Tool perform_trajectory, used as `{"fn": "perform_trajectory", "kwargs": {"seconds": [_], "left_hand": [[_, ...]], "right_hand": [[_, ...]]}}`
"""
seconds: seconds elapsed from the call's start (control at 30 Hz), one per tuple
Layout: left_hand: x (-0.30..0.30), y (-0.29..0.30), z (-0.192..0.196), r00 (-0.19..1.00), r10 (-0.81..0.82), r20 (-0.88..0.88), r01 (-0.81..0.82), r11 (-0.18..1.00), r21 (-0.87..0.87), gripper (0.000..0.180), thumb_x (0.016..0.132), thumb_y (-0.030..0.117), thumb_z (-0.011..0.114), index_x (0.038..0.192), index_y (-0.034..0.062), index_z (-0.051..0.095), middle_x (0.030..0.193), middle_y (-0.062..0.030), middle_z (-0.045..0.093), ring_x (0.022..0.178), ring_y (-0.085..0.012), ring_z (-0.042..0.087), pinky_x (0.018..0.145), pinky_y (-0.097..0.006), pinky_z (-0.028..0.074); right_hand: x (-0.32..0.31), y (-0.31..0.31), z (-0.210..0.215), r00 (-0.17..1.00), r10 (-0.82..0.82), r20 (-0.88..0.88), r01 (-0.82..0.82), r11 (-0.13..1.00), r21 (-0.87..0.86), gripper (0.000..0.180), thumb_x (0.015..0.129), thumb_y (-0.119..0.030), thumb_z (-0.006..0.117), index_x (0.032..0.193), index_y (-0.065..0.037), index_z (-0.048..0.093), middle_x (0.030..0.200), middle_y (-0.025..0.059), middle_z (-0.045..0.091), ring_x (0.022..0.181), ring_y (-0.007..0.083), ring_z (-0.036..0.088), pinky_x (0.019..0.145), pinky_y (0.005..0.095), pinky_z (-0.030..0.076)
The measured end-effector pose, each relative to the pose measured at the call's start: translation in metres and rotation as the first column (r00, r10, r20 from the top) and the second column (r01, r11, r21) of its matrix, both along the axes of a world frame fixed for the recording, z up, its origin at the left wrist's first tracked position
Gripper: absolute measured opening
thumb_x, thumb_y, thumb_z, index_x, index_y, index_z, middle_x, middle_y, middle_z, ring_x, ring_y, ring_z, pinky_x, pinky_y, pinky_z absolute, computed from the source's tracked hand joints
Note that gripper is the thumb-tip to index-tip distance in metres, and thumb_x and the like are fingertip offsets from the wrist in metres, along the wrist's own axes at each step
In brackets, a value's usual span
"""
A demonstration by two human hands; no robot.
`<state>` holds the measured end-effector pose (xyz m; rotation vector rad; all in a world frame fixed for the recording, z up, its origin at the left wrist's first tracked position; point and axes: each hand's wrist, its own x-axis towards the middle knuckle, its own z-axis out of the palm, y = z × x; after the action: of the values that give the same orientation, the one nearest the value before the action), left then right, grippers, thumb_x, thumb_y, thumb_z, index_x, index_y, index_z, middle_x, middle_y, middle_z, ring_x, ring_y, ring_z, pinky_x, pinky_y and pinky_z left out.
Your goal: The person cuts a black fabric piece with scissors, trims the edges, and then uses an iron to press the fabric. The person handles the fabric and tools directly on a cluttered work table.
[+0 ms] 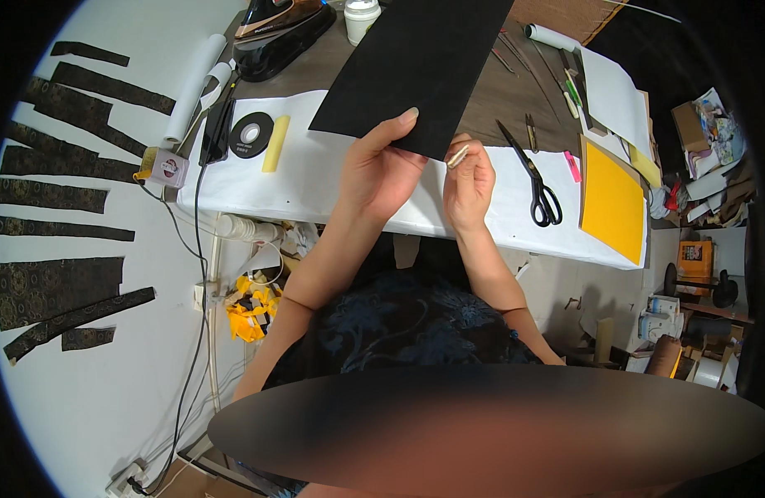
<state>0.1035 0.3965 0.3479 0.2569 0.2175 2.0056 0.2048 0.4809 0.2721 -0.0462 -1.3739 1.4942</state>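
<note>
A stiff black sheet (420, 70) is raised over the table, tilted, with its far end cut off by the top of the view. My left hand (376, 174) grips its near edge, thumb on top and fingers underneath. At the sheet's near right corner my right hand (472, 187) is closed, with a small pale gold-coloured thing (457, 156) between its fingers; its kind is too small to tell. Whether these fingers also pinch the corner cannot be seen. Black scissors (532, 176) lie to the right of my right hand, beside small thread snips (530, 133).
White paper (358, 199) covers the table's near side. A yellow sheet (611, 199) and a pink piece (572, 167) lie right. A black disc (243, 137), a pale yellow strip (275, 143) and an iron (283, 41) stand left. Patterned dark strips (55, 196) hang on the wall.
</note>
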Motion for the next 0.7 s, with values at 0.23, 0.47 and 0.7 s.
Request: {"fn": "perform_trajectory", "kwargs": {"seconds": [0.23,0.47,0.7], "left_hand": [[0.0009,0.0000,-0.0002,1.000,-0.013,0.004,0.013,1.000,0.012,0.039,0.086,-0.001,0.054,0.124,-0.0034,0.047,0.121,-0.0146,0.056,0.111,-0.0249,0.057,0.099,-0.043,0.043],[0.0020,0.0004,0.0000,1.000,-0.006,0.004,0.006,1.000,0.017,0.037,0.086,-0.001,0.053,0.123,-0.0042,0.048,0.120,-0.0146,0.057,0.111,-0.0243,0.057,0.099,-0.042,0.043],[0.0026,0.0005,-0.0008,1.000,-0.014,0.013,0.014,1.000,0.014,0.037,0.087,0.000,0.053,0.123,-0.0048,0.048,0.119,-0.0151,0.057,0.110,-0.0245,0.057,0.099,-0.042,0.043]], "right_hand": [[0.0014,-0.0015,0.0018,1.000,0.003,0.011,-0.003,1.000,0.008,0.028,0.100,-0.028,0.045,0.088,-0.003,0.051,0.080,0.0011,0.047,0.071,0.0090,0.039,0.065,0.0224,0.032],[0.0029,-0.0024,0.0014,1.000,-0.008,0.024,0.008,1.000,-0.005,0.029,0.100,-0.028,0.045,0.088,-0.003,0.051,0.080,0.0012,0.047,0.071,0.0089,0.039,0.065,0.0225,0.032],[0.0025,-0.0034,0.0012,1.000,-0.018,0.024,0.018,1.000,0.004,0.029,0.100,-0.028,0.044,0.087,-0.002,0.051,0.080,0.0014,0.047,0.071,0.0090,0.039,0.064,0.0226,0.032]]}}
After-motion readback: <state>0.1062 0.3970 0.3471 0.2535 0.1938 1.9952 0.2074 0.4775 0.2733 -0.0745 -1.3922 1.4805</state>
